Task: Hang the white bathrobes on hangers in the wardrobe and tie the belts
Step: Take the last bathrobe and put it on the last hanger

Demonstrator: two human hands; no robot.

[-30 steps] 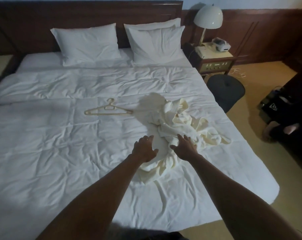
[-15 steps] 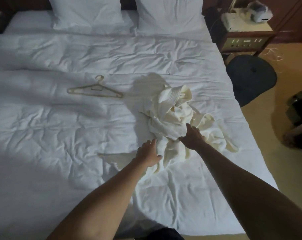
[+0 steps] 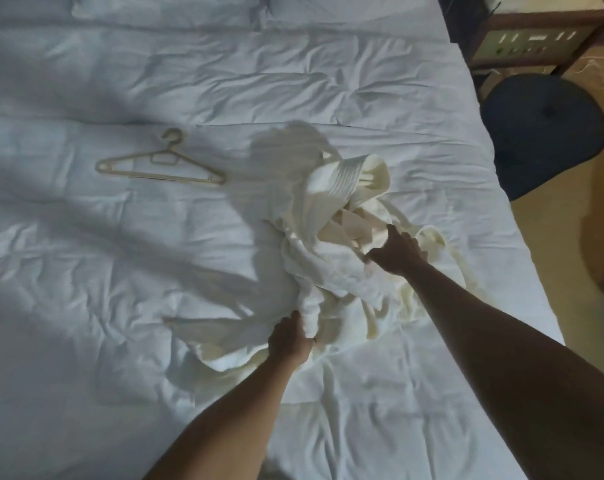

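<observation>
Where both reach out — hands [image 3: 342,292] gripping bathrobe [image 3: 331,216].

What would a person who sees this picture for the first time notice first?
A crumpled white bathrobe lies heaped on the right half of the bed. The left hand grips its near twisted edge and the right hand grips its far side. A pale plastic hanger lies flat to its left, untouched.

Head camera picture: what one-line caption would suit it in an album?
Both hands, left hand and right hand, grip a crumpled white bathrobe on the bed, beside a hanger.
</observation>
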